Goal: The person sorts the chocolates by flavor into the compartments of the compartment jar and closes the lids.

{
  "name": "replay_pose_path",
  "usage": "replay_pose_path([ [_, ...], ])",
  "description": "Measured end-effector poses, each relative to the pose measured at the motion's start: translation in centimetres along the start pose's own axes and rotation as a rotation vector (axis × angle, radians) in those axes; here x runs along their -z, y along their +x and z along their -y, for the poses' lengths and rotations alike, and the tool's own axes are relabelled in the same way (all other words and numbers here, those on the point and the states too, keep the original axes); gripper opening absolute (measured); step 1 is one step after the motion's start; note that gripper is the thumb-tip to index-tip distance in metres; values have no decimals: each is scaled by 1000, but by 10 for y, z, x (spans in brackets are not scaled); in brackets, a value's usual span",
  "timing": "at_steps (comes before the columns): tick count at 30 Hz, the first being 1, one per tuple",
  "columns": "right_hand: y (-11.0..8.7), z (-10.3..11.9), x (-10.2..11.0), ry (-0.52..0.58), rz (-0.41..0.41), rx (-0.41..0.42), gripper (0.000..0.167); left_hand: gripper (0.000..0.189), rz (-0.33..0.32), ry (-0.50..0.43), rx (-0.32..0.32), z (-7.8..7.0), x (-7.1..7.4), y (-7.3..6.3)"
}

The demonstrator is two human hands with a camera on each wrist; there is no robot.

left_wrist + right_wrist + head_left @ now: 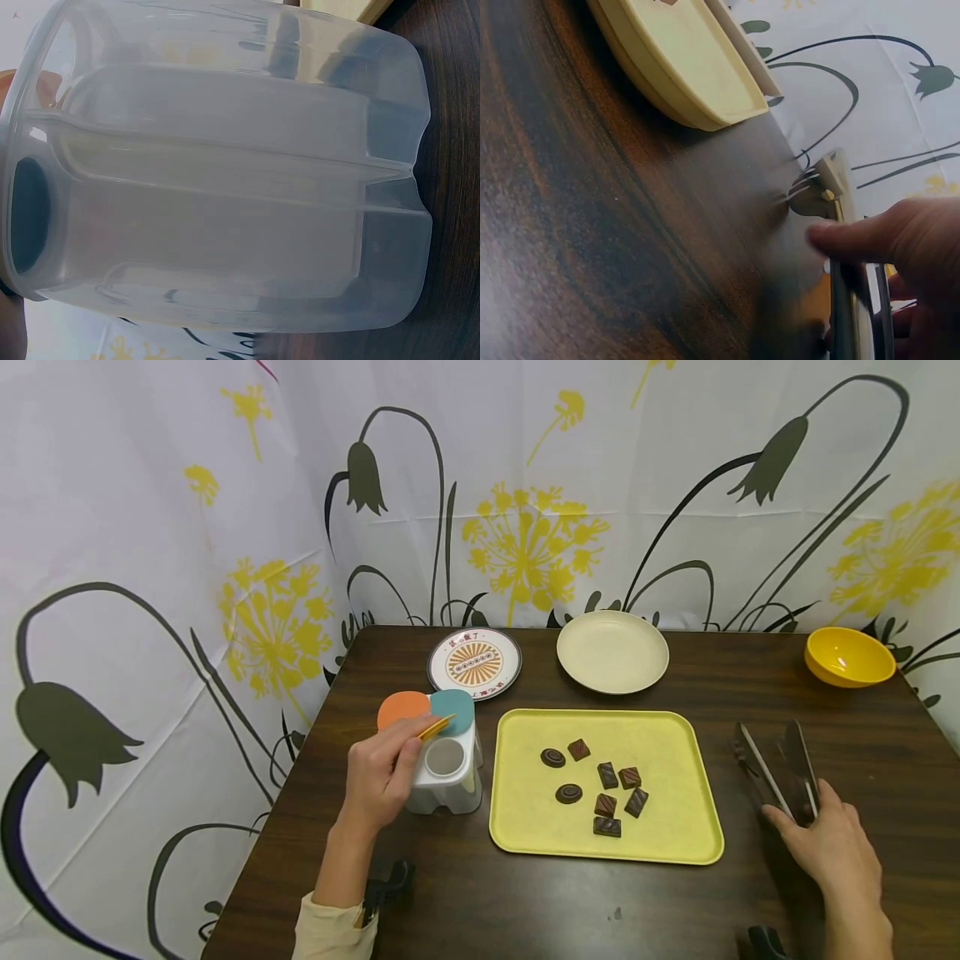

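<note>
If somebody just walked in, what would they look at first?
Probably the bright yellow tray in the middle of the table, with dark, chocolate-like pieces scattered on it. Next might come the tongs in the right hand, right of the tray, and the container with orange and teal lids left of it. Behind everything hangs a cloth with big yellow and grey flowers.

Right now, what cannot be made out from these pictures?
Head: held end of the yellow lid, hidden by the left hand.
Head: handle end of the tongs, hidden by the right hand.
Head: centre marks on the patterned plate, too small.
Right wrist: rest of the yellow tray, cut off by the top edge.
</note>
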State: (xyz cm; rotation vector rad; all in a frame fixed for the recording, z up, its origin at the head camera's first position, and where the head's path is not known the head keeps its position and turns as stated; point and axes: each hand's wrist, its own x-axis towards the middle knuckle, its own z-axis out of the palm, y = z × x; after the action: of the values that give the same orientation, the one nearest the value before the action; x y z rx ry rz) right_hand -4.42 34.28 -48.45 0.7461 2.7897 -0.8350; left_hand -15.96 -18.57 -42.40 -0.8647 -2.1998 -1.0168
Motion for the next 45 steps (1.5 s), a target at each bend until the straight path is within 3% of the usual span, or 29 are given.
replay_pose_path([
  [13,0,-5,2,-5,-2,26,91,30,-7,-9,-3,0,-1,1],
  [21,-4,-3,5,-9,-4,-57,92,30,-18,-6,-10,0,-1,1],
  [27,-4,-3,4,28,-45,-67,88,30,-17,-4,-3,-1,0,1],
  [36,-5,1,2,30,-160,76,74,30,-10,-7,3,-1,0,0],
  [40,-7,9,1,15,-138,148,74,30,-10,-11,-6,1,0,0],
  [45,-9,25,-3,-14,-104,299,72,31,-13,-7,-14,1,-1,1],
])
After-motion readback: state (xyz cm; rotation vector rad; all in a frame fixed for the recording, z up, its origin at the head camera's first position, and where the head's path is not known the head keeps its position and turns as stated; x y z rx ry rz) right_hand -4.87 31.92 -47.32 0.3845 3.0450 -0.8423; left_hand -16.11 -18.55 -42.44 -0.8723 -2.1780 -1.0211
